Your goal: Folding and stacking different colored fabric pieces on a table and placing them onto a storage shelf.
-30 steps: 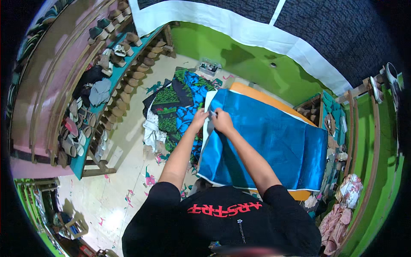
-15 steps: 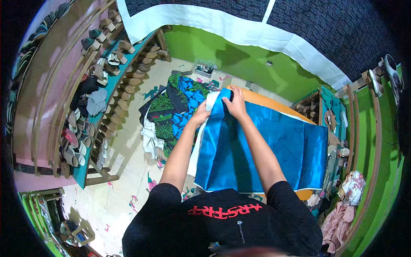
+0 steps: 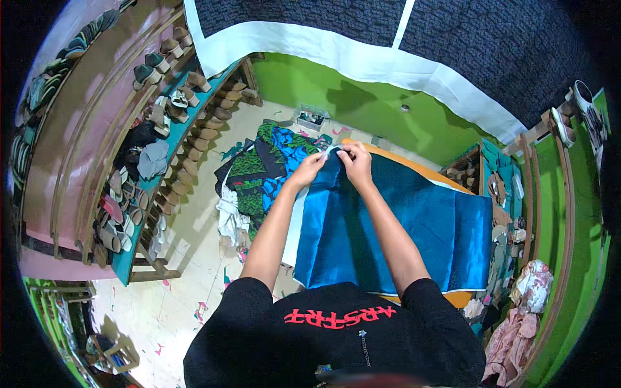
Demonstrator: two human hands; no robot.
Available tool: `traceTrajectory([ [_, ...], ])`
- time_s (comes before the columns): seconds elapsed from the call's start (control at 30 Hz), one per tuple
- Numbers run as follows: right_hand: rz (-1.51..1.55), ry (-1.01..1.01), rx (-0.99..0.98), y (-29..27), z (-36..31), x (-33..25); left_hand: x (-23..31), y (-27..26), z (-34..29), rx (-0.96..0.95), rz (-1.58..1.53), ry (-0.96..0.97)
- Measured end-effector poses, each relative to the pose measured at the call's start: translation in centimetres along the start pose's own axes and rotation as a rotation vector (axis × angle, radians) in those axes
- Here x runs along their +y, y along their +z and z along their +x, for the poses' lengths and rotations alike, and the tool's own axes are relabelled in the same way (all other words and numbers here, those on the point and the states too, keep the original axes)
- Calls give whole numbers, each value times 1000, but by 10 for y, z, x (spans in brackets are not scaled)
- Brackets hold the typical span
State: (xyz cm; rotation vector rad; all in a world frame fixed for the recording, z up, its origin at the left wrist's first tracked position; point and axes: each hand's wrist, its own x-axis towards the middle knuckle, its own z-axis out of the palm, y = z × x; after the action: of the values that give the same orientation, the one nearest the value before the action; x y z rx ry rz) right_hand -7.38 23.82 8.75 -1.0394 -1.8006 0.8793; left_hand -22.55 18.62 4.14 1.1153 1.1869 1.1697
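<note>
Tiled floor point(image 3: 139, 310); blue cloth point(image 3: 414, 220), long axis left-to-right

Counting it up: two bare hands, left point(image 3: 310, 171) plus right point(image 3: 358, 167), at one blue sheet's point(image 3: 414, 223) far-left corner. One orange sheet point(image 3: 414, 169) peeks past its far edge. One clear box point(image 3: 310, 127) too. Shoes point(image 3: 179, 99) along the teal shelf point(image 3: 124, 268): loads, too crowded to count.

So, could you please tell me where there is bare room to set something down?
The tiled floor between the teal shoe bench and the patterned cloth pile has a bare strip, though scraps lie lower in view. The blue sheet is uncovered right of the right forearm. The bench is crowded with shoes.
</note>
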Motion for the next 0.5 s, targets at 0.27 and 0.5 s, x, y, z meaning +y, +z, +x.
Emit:
traceTrajectory([
  [0.27,-7,-113,83,-10,3,12,19,28,-9,65,-129,5],
  [0.5,-71,70,-256,-32,19,-5,22,30,-19,0,187,168],
])
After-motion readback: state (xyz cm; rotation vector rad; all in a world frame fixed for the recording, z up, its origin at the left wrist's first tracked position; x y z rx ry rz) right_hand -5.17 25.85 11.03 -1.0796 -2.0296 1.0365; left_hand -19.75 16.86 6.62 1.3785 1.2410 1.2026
